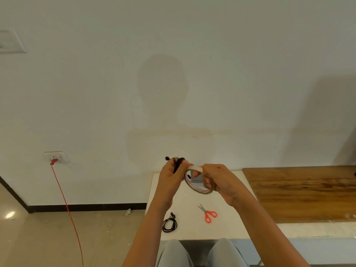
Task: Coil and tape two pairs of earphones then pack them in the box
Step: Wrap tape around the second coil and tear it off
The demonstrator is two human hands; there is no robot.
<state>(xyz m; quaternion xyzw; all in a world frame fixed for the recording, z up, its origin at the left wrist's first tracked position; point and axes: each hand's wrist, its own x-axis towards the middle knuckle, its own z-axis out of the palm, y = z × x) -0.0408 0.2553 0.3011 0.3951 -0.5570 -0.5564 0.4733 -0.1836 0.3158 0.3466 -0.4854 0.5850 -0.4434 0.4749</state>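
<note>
A white wall is backing a white table (192, 234). Above it, the left hand (171, 176) is gripping a coiled earphone bundle (178, 163), and the right hand (217, 180) is pinching a tape roll (200, 191) just beside it. A second coiled pair (169, 225) is lying near red scissors (209, 214). Taping seems underway, with boxing still to do; no box is plainly showing.

tape roll (199, 191): off-white, papery looking, pretty matt
scissors (208, 213): bare metal blades, glossy orange plastic handles
earphones (170, 224): black cable, smooth plastic-y look
bench (192, 234): white top, smooth and matt
wooden board (300, 193): brown grain, slight sheen
floor (48, 237): beige, polished enough to bounce a light spot
trousers (173, 253): light grey cloth
</note>
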